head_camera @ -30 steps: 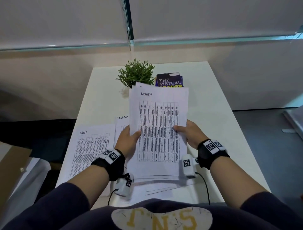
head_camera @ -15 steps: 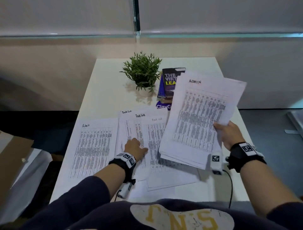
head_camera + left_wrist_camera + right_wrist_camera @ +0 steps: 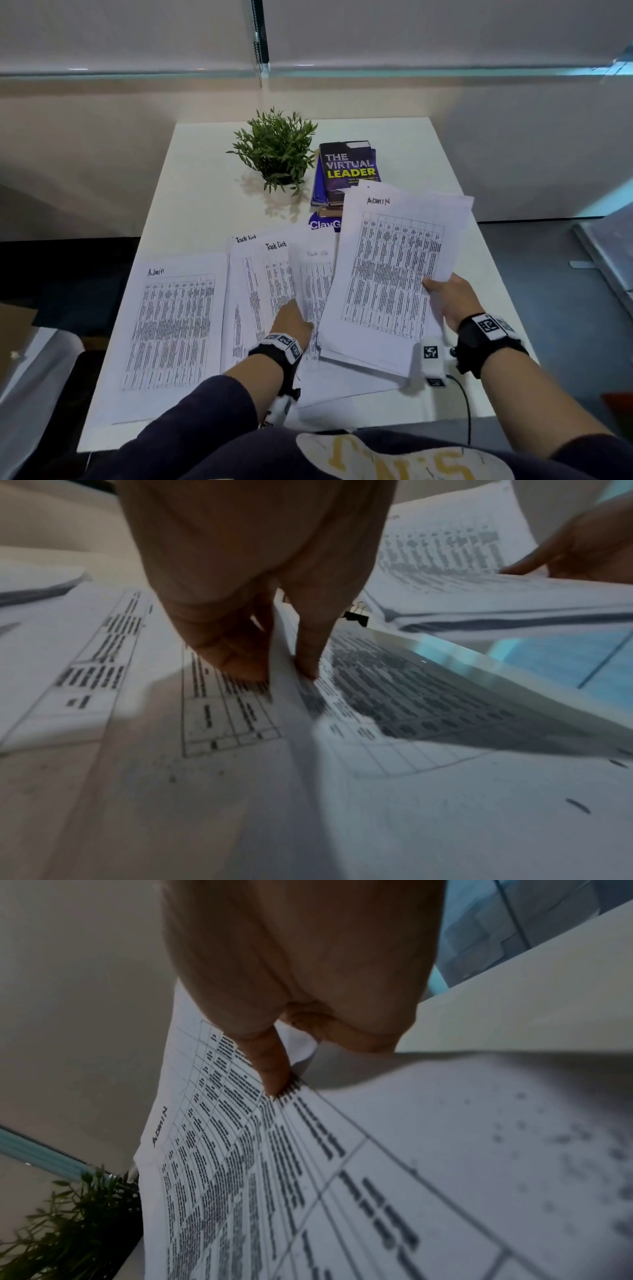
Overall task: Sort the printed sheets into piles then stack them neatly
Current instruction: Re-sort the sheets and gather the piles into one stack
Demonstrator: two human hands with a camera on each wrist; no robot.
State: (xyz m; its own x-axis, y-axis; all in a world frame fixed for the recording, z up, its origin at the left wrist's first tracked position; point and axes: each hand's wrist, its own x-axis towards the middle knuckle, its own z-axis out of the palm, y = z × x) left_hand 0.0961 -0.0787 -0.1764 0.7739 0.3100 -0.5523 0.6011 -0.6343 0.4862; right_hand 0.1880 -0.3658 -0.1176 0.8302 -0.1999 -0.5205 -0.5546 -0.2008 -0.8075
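Right hand (image 3: 448, 298) gripping a thick sheaf of printed sheets (image 3: 394, 270) by its right edge, thumb (image 3: 274, 1069) pressed on the top page, other fingers under the paper and hidden. Top page headed "ADMIN", sheaf lifted off the white table (image 3: 205, 192) and tilted, far end overlapping the books.

Left hand (image 3: 294, 318) down on the fanned "Task list" sheets (image 3: 270, 284), just left of the held sheaf. Pinching the raised edge of one sheet between thumb (image 3: 236, 656) and a fingertip (clear in the left wrist view; other fingers not visible).

Single "Admin" sheet (image 3: 174, 325) flat on the table, left of the left hand, beside the Task list fan. More loose pages under and near side of the held sheaf, between the two wrists.

Beyond the hands: small potted plant (image 3: 277, 150), and right of it a stack of books (image 3: 346, 171) (top cover reads "THE VIRTUAL LEADER"). Black binder clip (image 3: 356, 616) ahead of the left fingertips, in the left wrist view only.
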